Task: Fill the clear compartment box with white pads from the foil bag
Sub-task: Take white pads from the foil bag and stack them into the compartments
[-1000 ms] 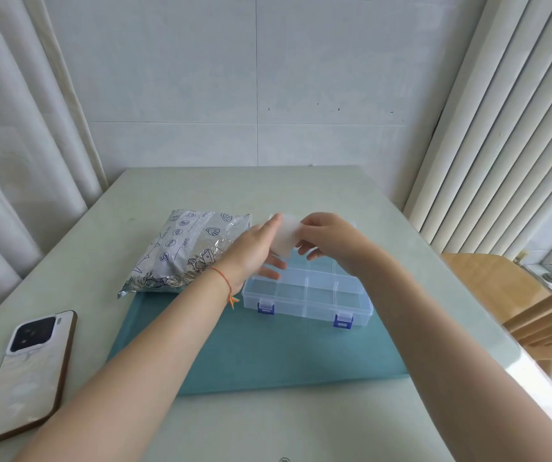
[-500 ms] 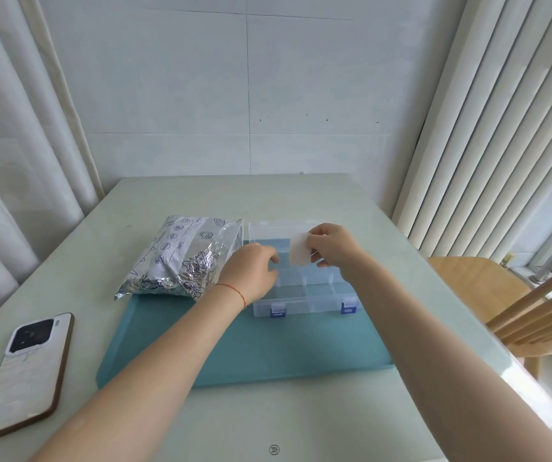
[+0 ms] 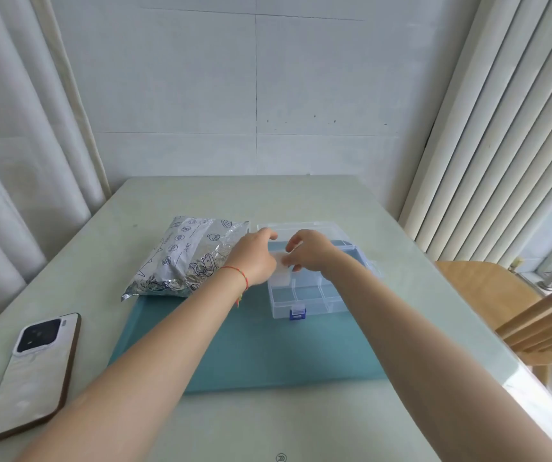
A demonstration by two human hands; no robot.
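A clear compartment box (image 3: pixel 304 296) with a blue latch stands open on a teal mat (image 3: pixel 261 355), its lid lying flat behind it. A white pad (image 3: pixel 281 273) sits at the box's left middle compartment. My right hand (image 3: pixel 311 250) pinches the pad's upper edge from above. My left hand (image 3: pixel 256 256) holds the pad's left side, fingers curled against it. The printed foil bag (image 3: pixel 189 258) lies left of the box, partly on the mat.
A phone (image 3: pixel 34 371) lies face down at the table's left front. A wooden chair (image 3: pixel 517 311) stands at the right of the table. Curtains hang at the left, blinds at the right, and a wall lies behind.
Both hands have brought the white pad down from above the box into its left compartments. The left hand moved from the box's front edge up to the pad.
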